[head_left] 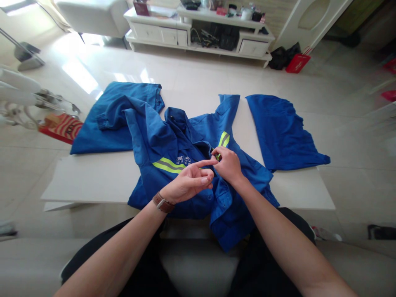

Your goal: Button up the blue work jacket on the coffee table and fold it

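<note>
A blue work jacket (198, 194) with yellow-grey reflective strips and white lettering on the chest is spread over a white table, its lower front hanging toward my lap. My left hand (193, 179), with a brown-strapped watch on the wrist, is above the jacket's front. Its index finger points to the right, while the thumb and other fingers are curled together. At that fingertip, my right hand (227, 165) is closed in a pinch beside the jacket's front edge. Whatever either hand holds is too small or hidden to make out.
A folded blue cloth (114, 140) lies to the left and another blue cloth piece (284, 136) to the right on the white table (93, 177). Past the table's left end is a red box (62, 128). A white cabinet (167, 35) stands beyond the tiled floor.
</note>
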Available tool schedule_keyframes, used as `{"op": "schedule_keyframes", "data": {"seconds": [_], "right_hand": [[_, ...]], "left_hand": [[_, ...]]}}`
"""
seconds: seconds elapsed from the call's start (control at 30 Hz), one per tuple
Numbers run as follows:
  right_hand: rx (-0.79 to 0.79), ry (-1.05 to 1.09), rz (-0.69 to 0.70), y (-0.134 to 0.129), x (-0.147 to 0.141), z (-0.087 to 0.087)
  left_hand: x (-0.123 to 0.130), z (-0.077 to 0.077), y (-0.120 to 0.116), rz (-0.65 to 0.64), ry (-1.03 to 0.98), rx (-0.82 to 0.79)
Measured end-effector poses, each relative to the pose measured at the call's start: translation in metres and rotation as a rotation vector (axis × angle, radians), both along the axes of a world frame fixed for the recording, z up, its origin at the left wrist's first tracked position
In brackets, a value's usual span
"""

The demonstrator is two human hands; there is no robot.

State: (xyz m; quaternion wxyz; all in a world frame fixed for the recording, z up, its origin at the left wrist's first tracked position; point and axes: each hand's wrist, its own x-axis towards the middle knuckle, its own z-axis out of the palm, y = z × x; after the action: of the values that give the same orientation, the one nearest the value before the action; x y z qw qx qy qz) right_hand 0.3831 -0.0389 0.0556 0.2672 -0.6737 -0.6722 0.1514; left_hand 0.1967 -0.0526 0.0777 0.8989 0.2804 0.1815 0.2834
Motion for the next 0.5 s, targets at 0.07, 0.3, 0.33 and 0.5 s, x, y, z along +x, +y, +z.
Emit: {"op": "schedule_keyframes", "data": {"seconds": [0.07,0.3,0.33,0.5], "right_hand": [[0.004,-0.002,0.006,-0.0004,-0.0005,-0.0008],[-0.006,-0.022,0.016,-0.0017,-0.0023,-0.0010],[-0.008,-0.024,0.017,-0.0017,-0.0024,-0.0012],[-0.001,-0.031,0.026,-0.0015,-0.0026,-0.0023]], "left_hand": [[-0.0001,-0.0006,-0.0002,-0.002,0.000,0.004],[-0.0012,0.0013,-0.0013,-0.012,0.010,-0.006],[-0.0012,0.0015,-0.0014,-0.018,0.009,-0.013],[-0.0004,0.0016,-0.0022,-0.044,0.012,-0.027]]}}
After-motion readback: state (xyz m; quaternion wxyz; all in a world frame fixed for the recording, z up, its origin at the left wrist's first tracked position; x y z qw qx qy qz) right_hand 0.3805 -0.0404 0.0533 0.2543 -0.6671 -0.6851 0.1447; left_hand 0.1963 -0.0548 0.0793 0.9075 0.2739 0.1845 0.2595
